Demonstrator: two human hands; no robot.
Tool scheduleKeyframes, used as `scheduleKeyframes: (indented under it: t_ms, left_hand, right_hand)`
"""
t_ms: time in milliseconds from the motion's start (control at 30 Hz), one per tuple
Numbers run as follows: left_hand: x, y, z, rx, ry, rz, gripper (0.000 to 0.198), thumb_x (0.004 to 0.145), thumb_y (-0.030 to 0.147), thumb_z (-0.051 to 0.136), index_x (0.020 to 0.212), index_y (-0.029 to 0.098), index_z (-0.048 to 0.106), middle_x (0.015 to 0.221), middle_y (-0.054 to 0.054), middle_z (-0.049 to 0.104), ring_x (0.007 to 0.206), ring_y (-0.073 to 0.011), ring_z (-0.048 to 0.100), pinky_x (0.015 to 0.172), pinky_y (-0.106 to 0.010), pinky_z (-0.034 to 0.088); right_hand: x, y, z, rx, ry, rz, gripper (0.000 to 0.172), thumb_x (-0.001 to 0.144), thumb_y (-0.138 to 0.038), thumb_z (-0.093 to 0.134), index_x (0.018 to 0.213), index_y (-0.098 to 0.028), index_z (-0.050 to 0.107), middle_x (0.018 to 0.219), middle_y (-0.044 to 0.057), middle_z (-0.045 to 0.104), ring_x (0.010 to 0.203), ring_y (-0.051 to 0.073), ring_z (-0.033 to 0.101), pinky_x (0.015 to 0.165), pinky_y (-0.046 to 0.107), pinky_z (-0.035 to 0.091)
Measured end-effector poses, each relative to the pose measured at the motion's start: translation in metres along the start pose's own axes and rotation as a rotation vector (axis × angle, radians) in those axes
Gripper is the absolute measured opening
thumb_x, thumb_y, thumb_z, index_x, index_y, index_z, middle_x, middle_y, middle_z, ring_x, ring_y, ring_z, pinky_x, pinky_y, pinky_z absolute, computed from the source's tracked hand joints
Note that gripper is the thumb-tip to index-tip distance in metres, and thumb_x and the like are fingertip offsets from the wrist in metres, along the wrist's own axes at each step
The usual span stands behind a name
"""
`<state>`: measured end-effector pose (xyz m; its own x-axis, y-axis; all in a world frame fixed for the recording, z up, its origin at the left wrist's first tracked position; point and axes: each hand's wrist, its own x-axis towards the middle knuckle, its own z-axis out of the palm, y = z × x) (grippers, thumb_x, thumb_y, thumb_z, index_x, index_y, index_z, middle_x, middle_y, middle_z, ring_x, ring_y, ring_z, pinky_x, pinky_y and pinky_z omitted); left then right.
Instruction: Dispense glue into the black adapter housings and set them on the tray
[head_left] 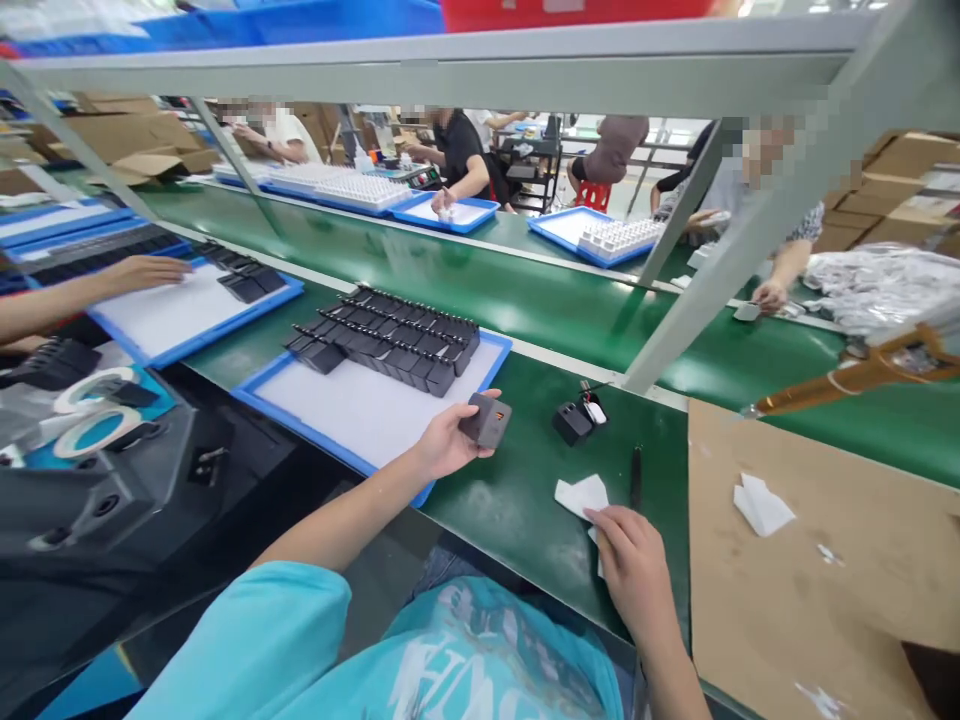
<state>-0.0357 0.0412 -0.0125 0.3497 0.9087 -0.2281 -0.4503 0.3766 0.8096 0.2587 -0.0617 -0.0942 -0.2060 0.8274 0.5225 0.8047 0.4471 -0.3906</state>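
My left hand (pixel 448 440) grips a small black power adapter (pixel 489 420) by its sides, a face with a small port turned up. It is held over the right end of a blue-rimmed tray (pixel 337 420) with a white base, where several rows of similar black adapters (pixel 405 345) stand. On the green bench, my right hand (pixel 630 555) has its fingers closed on a crumpled white wipe (pixel 581 494). Just beyond the wipe lie a black adapter (pixel 572 424) and a small white-and-black piece (pixel 595 410). A thin black pen-like tool (pixel 636 478) rests beside them.
Right of me, a cardboard sheet (pixel 825 560) carries another white wipe (pixel 761 504); an orange power screwdriver (pixel 847 385) hangs above it. A co-worker's hand (pixel 146 275) is over the left tray (pixel 161 325). Shelf posts (pixel 757 215) rise beyond the bench; tape rolls (pixel 97 430) lie left.
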Motion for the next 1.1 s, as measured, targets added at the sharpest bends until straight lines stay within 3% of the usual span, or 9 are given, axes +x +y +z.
scheduleKeyframes:
  t_ms: [200, 333, 467, 633, 767, 833, 933, 1033, 1100]
  left_hand:
    - [-0.023, 0.04, -0.078, 1.242, 0.57, 0.377, 0.046, 0.083, 0.043, 0.058, 0.123, 0.021, 0.049, 0.083, -0.002, 0.059, 0.074, -0.0201, 0.055, 0.071, -0.032, 0.042]
    - [-0.037, 0.081, -0.144, 1.888, 0.867, 0.38, 0.043, 0.086, 0.041, 0.055, 0.12, 0.017, 0.058, 0.099, -0.014, 0.065, 0.101, -0.0333, 0.052, 0.088, -0.043, 0.038]
    - [-0.037, 0.108, -0.192, 2.144, 0.886, 0.27, 0.049, 0.088, 0.04, 0.052, 0.13, 0.014, 0.054, 0.107, -0.018, 0.063, 0.109, -0.0377, 0.047, 0.091, -0.048, 0.035]
    - [-0.034, 0.114, -0.211, 2.16, 0.936, 0.362, 0.053, 0.089, 0.042, 0.052, 0.135, 0.016, 0.049, 0.121, -0.019, 0.056, 0.115, -0.0392, 0.043, 0.092, -0.049, 0.035]
    - [-0.03, 0.105, -0.188, 2.031, 1.068, 0.591, 0.056, 0.088, 0.043, 0.054, 0.136, 0.016, 0.045, 0.138, -0.018, 0.044, 0.122, -0.0417, 0.039, 0.094, -0.055, 0.038]
    - [-0.02, 0.095, -0.16, 1.947, 1.014, 0.755, 0.056, 0.088, 0.045, 0.056, 0.134, 0.015, 0.045, 0.138, -0.016, 0.045, 0.124, -0.0391, 0.041, 0.098, -0.056, 0.037]
    - [0.002, 0.069, -0.097, 1.791, 0.606, 0.889, 0.052, 0.088, 0.043, 0.059, 0.131, 0.017, 0.045, 0.126, -0.012, 0.055, 0.12, -0.0292, 0.05, 0.104, -0.048, 0.039]
    - [0.029, 0.033, -0.022, 1.68, 0.152, 0.678, 0.064, 0.085, 0.051, 0.06, 0.137, 0.022, 0.038, 0.131, -0.011, 0.052, 0.122, -0.0272, 0.051, 0.101, -0.042, 0.045]
    - [0.046, 0.009, 0.023, 1.675, -0.05, 0.507, 0.082, 0.08, 0.061, 0.061, 0.144, 0.022, 0.028, 0.139, -0.014, 0.045, 0.126, -0.0303, 0.048, 0.098, -0.043, 0.047]
  right_hand:
    - [-0.011, 0.042, -0.006, -0.1, -0.017, -0.018, 0.026, 0.09, -0.031, 0.05, 0.104, -0.022, 0.07, 0.094, 0.009, 0.068, 0.081, 0.022, 0.065, 0.069, 0.038, 0.054]
    - [-0.011, 0.05, -0.018, 0.006, -0.016, 0.105, 0.03, 0.089, -0.042, 0.05, 0.101, -0.024, 0.071, 0.098, 0.008, 0.069, 0.083, 0.022, 0.068, 0.069, 0.035, 0.057]
    - [0.003, 0.045, -0.031, 0.073, -0.022, 0.301, 0.034, 0.084, -0.049, 0.054, 0.099, -0.024, 0.072, 0.103, 0.009, 0.068, 0.09, 0.023, 0.068, 0.055, 0.028, 0.056]
    - [0.035, 0.062, -0.055, 0.063, 0.157, 0.422, 0.039, 0.077, -0.05, 0.06, 0.108, -0.026, 0.065, 0.104, 0.007, 0.067, 0.102, 0.029, 0.064, 0.089, 0.053, 0.053]
    - [0.07, 0.086, -0.084, 0.352, 0.581, 0.624, 0.063, 0.063, -0.04, 0.074, 0.121, -0.028, 0.052, 0.121, 0.009, 0.059, 0.113, 0.027, 0.06, 0.097, 0.052, 0.047]
    - [0.091, 0.1, -0.099, 0.466, 0.72, 0.611, 0.076, 0.054, -0.037, 0.077, 0.123, -0.028, 0.046, 0.126, 0.008, 0.053, 0.117, 0.025, 0.057, 0.106, 0.052, 0.039]
    - [0.122, 0.123, -0.117, 0.588, 0.787, 0.661, 0.102, 0.038, -0.034, 0.081, 0.128, -0.029, 0.035, 0.138, 0.008, 0.039, 0.128, 0.025, 0.046, 0.11, 0.052, 0.032]
    - [0.147, 0.143, -0.124, 0.672, 0.765, 0.736, 0.112, 0.033, -0.028, 0.082, 0.13, -0.033, 0.027, 0.145, 0.008, 0.028, 0.132, 0.025, 0.038, 0.108, 0.05, 0.034]
    - [0.158, 0.151, -0.123, 0.707, 0.744, 0.737, 0.108, 0.035, -0.026, 0.081, 0.129, -0.034, 0.028, 0.144, 0.008, 0.03, 0.123, 0.023, 0.047, 0.104, 0.048, 0.039]
